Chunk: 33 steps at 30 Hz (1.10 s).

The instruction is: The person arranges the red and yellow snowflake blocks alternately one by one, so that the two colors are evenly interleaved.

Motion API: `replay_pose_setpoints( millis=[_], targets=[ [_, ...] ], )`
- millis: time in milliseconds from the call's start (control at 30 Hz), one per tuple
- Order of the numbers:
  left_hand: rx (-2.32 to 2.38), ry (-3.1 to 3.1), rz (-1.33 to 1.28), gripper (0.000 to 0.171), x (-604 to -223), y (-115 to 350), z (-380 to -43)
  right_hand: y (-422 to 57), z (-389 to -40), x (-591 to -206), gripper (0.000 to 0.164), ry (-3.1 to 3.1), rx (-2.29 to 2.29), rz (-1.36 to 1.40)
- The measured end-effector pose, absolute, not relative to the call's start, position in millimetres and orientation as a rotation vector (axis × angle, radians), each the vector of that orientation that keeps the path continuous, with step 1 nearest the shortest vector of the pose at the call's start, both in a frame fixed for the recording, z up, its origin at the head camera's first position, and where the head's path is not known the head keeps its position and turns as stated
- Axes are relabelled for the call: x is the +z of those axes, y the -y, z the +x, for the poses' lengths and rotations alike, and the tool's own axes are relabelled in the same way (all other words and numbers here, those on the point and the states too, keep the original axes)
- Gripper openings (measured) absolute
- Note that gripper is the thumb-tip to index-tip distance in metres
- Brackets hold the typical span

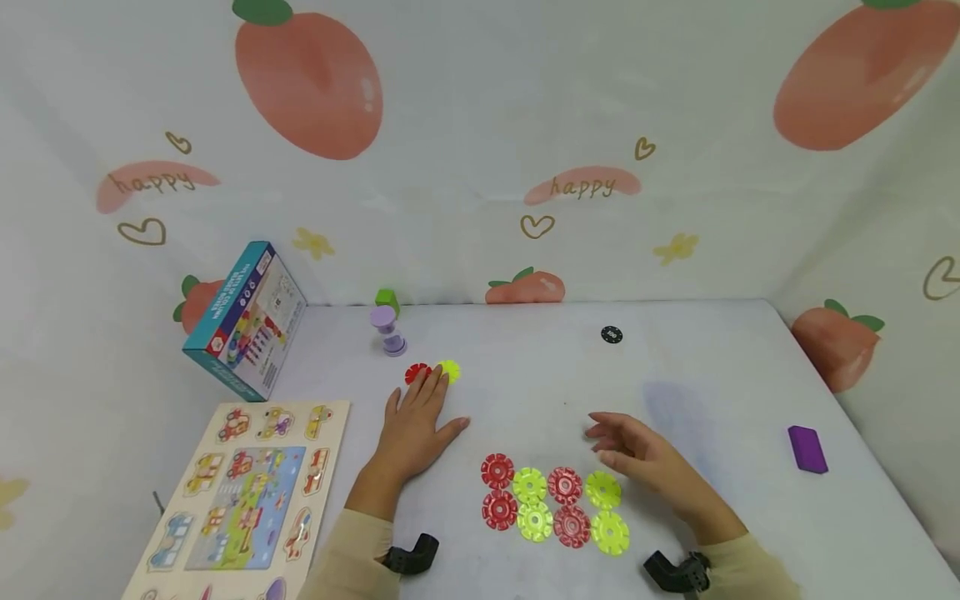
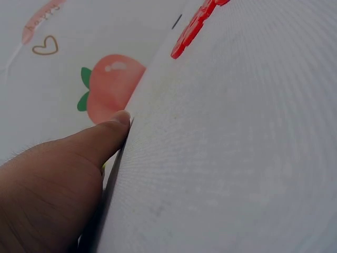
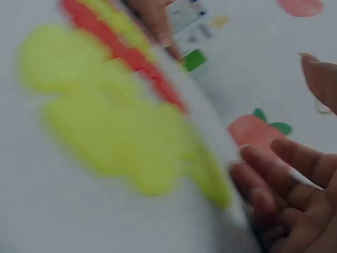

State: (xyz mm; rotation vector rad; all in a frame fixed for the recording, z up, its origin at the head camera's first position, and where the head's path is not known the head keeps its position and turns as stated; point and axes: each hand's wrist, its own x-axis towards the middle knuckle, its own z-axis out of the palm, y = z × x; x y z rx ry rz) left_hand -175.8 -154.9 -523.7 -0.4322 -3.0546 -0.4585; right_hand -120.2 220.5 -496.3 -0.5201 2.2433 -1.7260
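My left hand (image 1: 412, 429) lies palm down with straight fingers. Its fingertips overlap a red notched disc (image 1: 415, 371) and a yellow-green notched disc (image 1: 452, 371), both partly hidden under them. My right hand (image 1: 641, 450) hovers with loosely bent fingers and holds nothing. Below and left of it, two rows of notched discs alternate in colour, among them a red disc (image 1: 572, 527) and a yellow-green disc (image 1: 610, 533). In the right wrist view the nearest yellow-green discs (image 3: 116, 132) are blurred. The left wrist view shows my thumb and red discs (image 2: 195, 26) beyond it.
Left of my left hand lies a wooden picture puzzle board (image 1: 330, 467), with a blue game box (image 1: 255, 333) behind it. A purple sand timer (image 1: 388, 332) and a green block (image 1: 387, 300) stand at the back. A black chip (image 1: 612, 334) and a purple block (image 1: 807, 449) lie farther right.
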Motion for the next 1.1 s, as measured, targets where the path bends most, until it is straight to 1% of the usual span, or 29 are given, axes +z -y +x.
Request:
replay_pose_setpoints(
  millis=[100, 167, 300, 367, 467, 633, 800, 933, 1100],
  targets=[
    [-0.467, 3.053, -0.435, 0.086, -522.8, 156.3, -174.9, -206.3, -115.9, -504.7, 0.059, -2.422, -1.499, -0.505],
    [-0.465, 3.057, -0.425, 0.086, -522.6, 157.3, -174.1, -196.7, -112.4, -505.9, 0.057, -2.532, -1.342, -0.539],
    [-0.460, 3.056, -0.410, 0.085, -522.6, 158.9, -172.9, -184.0, -108.2, -503.2, 0.039, -2.650, -1.146, -0.593],
    [-0.470, 3.048, -0.411, 0.085, -522.6, 159.2, -172.5, -181.2, -107.7, -501.6, 0.035, -2.661, -1.119, -0.581],
    [-0.481, 3.043, -0.416, 0.084, -522.1, 159.4, -172.0, -181.0, -108.1, -500.3, 0.032, -2.620, -1.140, -0.517],
    [-0.477, 3.046, -0.428, 0.084, -520.8, 158.6, -171.4, -184.4, -112.3, -494.5, 0.018, -2.470, -1.337, -0.415],
    [-0.486, 3.053, -0.431, 0.084, -520.1, 157.8, -171.0, -179.2, -133.3, -487.5, 0.008, -2.487, -1.464, -0.372],
    [-0.478, 3.063, -0.429, 0.085, -520.8, 157.2, -171.1, -163.8, -163.8, -483.3, 0.015, -2.499, -1.480, -0.324],
    [-0.469, 3.065, -0.438, 0.085, -522.1, 155.9, -172.5, -131.5, -198.1, -479.3, 0.027, -2.454, -1.423, -0.285]
  ],
)
